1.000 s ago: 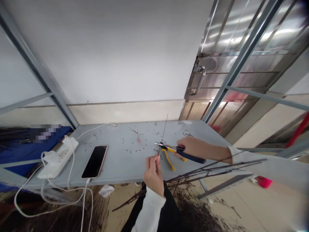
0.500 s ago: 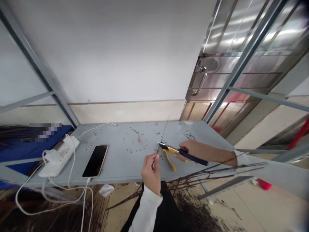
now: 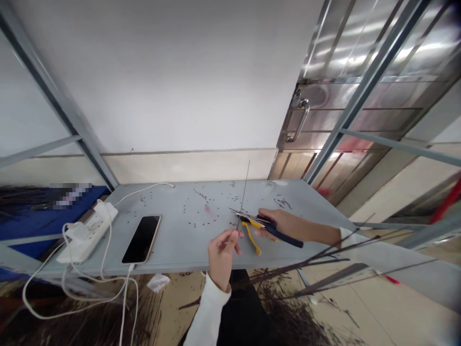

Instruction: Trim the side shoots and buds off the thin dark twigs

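Observation:
My left hand [image 3: 221,252] pinches the lower end of a thin dark twig [image 3: 245,187], which stands up and leans slightly right. In my right hand [image 3: 275,222] is a pair of scissors [image 3: 248,215] with silver blades and dark blue handles. The blades point left and cross the twig just above my left fingertips; whether they are closed on it I cannot tell. Beneath them are yellow-handled pliers [image 3: 255,242], apparently lying on the table and partly hidden by the scissors and my right hand.
Small dark cut bits [image 3: 202,195] are scattered over the grey table [image 3: 176,240]. On the left lie a phone [image 3: 141,239] and a white power strip [image 3: 88,233] with cables. Long dark branches [image 3: 306,262] cross the front right edge, near my right sleeve.
My left hand has shifted slightly left, and the twig now stands more upright and higher. The scissors have moved a little left with my right hand. The branches at right have swung upward.

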{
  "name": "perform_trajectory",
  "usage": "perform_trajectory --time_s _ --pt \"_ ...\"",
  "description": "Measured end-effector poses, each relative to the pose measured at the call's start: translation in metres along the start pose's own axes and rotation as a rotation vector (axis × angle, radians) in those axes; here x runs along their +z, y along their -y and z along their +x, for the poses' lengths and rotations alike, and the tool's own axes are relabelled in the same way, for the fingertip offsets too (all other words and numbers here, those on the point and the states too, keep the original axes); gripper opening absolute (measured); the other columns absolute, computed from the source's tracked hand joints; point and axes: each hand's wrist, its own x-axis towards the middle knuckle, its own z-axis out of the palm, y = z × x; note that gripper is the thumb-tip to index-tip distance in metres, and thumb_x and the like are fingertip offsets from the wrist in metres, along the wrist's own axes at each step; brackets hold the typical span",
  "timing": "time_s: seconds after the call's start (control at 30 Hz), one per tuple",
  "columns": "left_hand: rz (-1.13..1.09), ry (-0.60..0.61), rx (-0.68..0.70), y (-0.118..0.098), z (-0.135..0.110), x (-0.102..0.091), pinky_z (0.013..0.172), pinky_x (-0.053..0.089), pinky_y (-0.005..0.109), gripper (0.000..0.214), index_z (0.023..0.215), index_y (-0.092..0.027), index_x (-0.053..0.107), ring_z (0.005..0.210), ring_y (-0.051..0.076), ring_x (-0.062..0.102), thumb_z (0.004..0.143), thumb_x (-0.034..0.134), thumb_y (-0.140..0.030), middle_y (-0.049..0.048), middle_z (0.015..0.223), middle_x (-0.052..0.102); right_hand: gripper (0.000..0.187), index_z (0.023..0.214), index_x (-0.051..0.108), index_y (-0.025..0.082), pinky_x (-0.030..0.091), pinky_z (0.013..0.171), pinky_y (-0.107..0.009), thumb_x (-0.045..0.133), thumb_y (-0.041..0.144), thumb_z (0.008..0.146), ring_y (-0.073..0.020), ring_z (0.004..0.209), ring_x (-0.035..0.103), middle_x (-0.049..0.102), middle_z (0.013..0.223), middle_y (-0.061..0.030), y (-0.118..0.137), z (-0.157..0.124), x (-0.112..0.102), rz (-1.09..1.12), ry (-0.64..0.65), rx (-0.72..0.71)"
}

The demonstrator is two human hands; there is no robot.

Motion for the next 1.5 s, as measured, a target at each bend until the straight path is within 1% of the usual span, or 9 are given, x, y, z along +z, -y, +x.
perform_trajectory --time_s 0.23,0.43,0.63,0.77,0.93,1.1,1.27,1.4,1.5 --pt "-0.026 0.044 0.011 0.002 0.000 -0.004 0.041 0.018 0.021 0.039 0.076 -0.015 0.068 0.042 0.008 0.027 0.080 0.055 -0.051 -0.0068 0.045 0.036 0.048 0.059 0.036 0.021 0.025 0.048 -0.022 0.056 0.062 0.073 -0.0092 0.051 0.033 0.035 0.051 0.0073 -0.002 0.003 0.004 0.033 -0.029 0.075" --pt "-0.027 0.020 0.019 0.000 0.002 -0.007 0.040 0.017 0.021 0.041 0.070 -0.016 0.063 0.042 0.007 0.024 0.077 0.057 -0.056 -0.0077 0.046 0.034 0.046 0.065 0.038 0.021 0.025 0.049 -0.023 0.055 0.063 0.073 -0.0101 0.054 0.034 0.038 0.056 0.0066 -0.014 -0.001 0.012 0.088 -0.022 0.075" --pt "-0.054 -0.118 -0.010 -0.003 0.004 -0.013 0.037 0.015 0.020 0.043 0.070 -0.017 0.059 0.040 0.006 0.021 0.072 0.059 -0.061 -0.0087 0.048 0.032 0.036 0.072 0.036 0.022 0.030 0.052 -0.025 0.052 0.054 0.077 -0.0129 0.058 0.041 0.045 0.064 0.0037 -0.039 -0.018 0.020 0.053 -0.052 0.113" --pt "-0.078 -0.105 -0.032 -0.014 0.002 -0.016 0.036 0.012 0.020 0.041 0.072 -0.018 0.058 0.039 0.005 0.017 0.074 0.059 -0.059 -0.0089 0.048 0.032 0.027 0.072 0.039 0.023 0.038 0.060 -0.026 0.056 0.044 0.076 -0.0175 0.065 0.054 0.057 0.069 -0.0011 -0.079 -0.035 0.032 -0.117 -0.190 0.426" --pt "-0.104 -0.092 -0.032 -0.025 -0.003 -0.014 0.037 0.011 0.020 0.042 0.073 -0.017 0.059 0.040 0.005 0.017 0.072 0.061 -0.058 -0.0090 0.047 0.030 0.009 0.076 0.052 0.017 0.041 0.065 -0.032 0.052 0.026 0.078 -0.0280 0.078 0.062 0.066 0.083 -0.0171 -0.133 -0.049 0.059 -0.276 -0.288 0.765" --pt "-0.112 -0.091 -0.030 -0.029 -0.006 -0.012 0.036 0.012 0.020 0.042 0.075 -0.016 0.061 0.039 0.005 0.016 0.073 0.060 -0.059 -0.0092 0.047 0.030 0.018 0.080 0.061 0.012 0.042 0.063 -0.032 0.053 0.028 0.080 -0.0301 0.076 0.064 0.067 0.076 -0.0172 -0.150 -0.046 0.079 -0.331 -0.299 0.905" --pt "-0.093 -0.097 -0.022 -0.033 -0.009 -0.008 0.037 0.012 0.021 0.041 0.076 -0.017 0.062 0.041 0.006 0.016 0.074 0.059 -0.057 -0.0088 0.047 0.030 0.029 0.105 0.058 0.008 0.041 0.075 -0.043 0.047 0.023 0.082 -0.0386 0.099 0.057 0.059 0.106 -0.0264 -0.130 -0.028 0.088 -0.413 -0.391 0.884" --pt "-0.070 -0.090 -0.025 -0.032 -0.011 -0.004 0.038 0.014 0.021 0.039 0.078 -0.017 0.064 0.041 0.007 0.019 0.076 0.059 -0.056 -0.0081 0.047 0.031 0.034 0.110 0.057 0.017 0.040 0.086 -0.040 0.045 0.038 0.086 -0.0329 0.105 0.054 0.058 0.112 -0.0173 -0.096 -0.005 0.106 -0.354 -0.350 0.625" --pt "-0.068 -0.085 -0.008 -0.030 -0.012 0.000 0.039 0.017 0.021 0.039 0.078 -0.017 0.065 0.043 0.007 0.023 0.075 0.060 -0.056 -0.0073 0.048 0.032 0.053 0.118 0.052 0.024 0.041 0.085 -0.040 0.055 0.055 0.076 -0.0342 0.104 0.054 0.059 0.114 -0.0129 -0.072 0.009 0.125 -0.284 -0.284 0.471"
